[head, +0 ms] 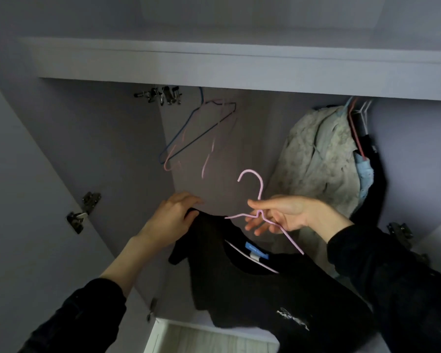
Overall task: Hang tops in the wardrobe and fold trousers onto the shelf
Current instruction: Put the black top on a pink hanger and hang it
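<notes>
Inside the open wardrobe, below the rail, I hold the black top, soft and limp. My left hand grips its shoulder. My right hand pinches the pink hanger at the neck, other fingers spread. The hanger looks light and stiff; I would hold it there.

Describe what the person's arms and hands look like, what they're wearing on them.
Both arms wear long dark sleeves, black or near it, pushed back to bare the wrists and part of the forearms. The left hand and right hand are bare: no gloves, and no rings, watch or bracelet show. The sleeves look plain, without visible markings.
</notes>
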